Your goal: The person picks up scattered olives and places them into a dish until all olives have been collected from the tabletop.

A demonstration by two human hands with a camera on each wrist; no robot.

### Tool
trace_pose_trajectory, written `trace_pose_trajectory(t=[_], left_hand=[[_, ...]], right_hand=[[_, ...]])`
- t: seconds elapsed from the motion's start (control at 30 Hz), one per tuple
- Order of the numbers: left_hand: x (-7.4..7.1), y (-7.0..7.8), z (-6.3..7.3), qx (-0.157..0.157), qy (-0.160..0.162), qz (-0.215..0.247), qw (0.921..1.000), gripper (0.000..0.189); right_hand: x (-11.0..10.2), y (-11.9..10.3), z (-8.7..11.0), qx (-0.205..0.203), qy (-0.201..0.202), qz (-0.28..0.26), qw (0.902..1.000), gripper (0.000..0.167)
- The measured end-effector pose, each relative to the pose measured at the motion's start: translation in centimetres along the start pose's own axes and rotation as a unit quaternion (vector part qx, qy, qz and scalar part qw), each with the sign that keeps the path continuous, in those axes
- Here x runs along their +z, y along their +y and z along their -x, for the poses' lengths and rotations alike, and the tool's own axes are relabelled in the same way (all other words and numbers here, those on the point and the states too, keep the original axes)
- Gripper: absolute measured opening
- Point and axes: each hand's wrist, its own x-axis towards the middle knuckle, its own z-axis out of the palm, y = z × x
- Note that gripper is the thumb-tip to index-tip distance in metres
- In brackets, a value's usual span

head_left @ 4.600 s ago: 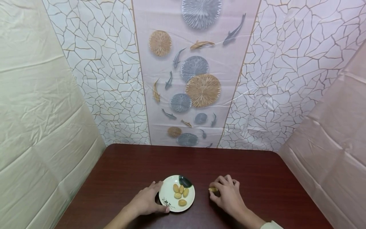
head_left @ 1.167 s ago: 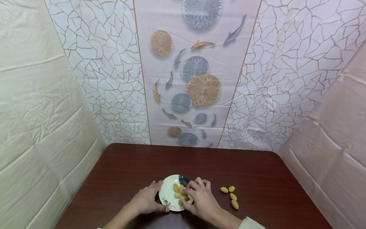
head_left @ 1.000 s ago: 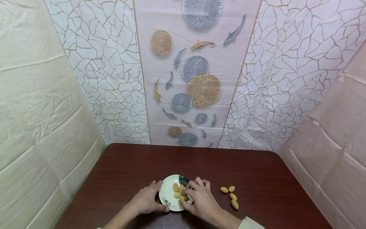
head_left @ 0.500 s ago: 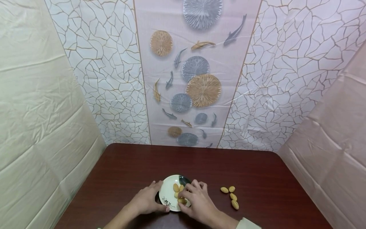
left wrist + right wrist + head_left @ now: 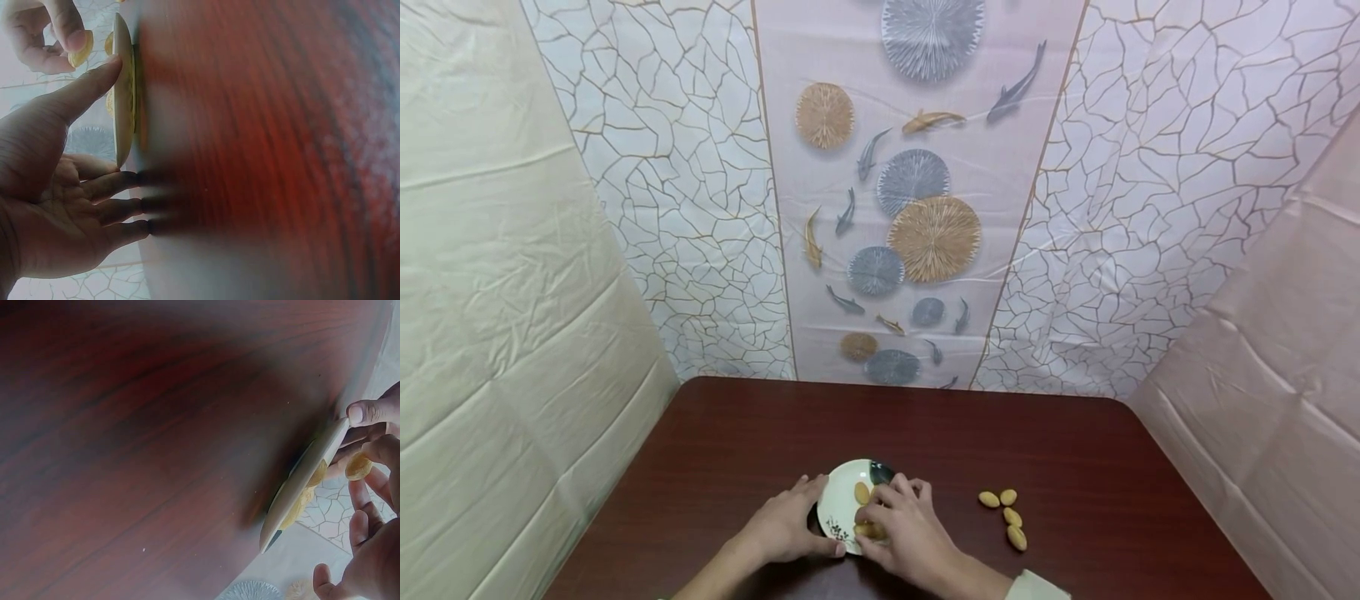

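White plate (image 5: 835,504) rests at six o'clock on my head feed; left hand (image 5: 785,522), fingers spread, touches its nine o'clock side, right hand (image 5: 912,532) pinches one yellow oval (image 5: 359,466) above it.

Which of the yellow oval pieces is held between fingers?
The yellow oval piece pinched by the right hand over the round white plate; others in sight lie on that plate or the dark-red wood-grained table.

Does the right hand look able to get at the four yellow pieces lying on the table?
Probably yes: nothing visible stands between the right hand and the four yellow pieces. Its grip, though, holds another piece over the plate, so likely needs freeing first.
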Motion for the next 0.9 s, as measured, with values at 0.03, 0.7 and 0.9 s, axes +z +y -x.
trace_pose_trajectory(t=[0.03,0.7,0.9], left_hand=[[0.02,0.00,0.01,-0.001,0.000,-0.001,1.0000,0.115],[-0.12,-0.02,0.00,0.004,-0.004,-0.001,1.0000,0.116],[-0.05,0.03,-0.08,0.003,-0.004,-0.003,1.0000,0.115]], right_hand=[[0.08,-0.03,-0.01,0.001,-0.002,0.001,1.0000,0.016],[0.80,-0.35,-0.15,0.001,-0.036,0.007,0.9993,0.011],[0.84,-0.38,-0.25,0.002,-0.042,0.008,0.9991,0.010]])
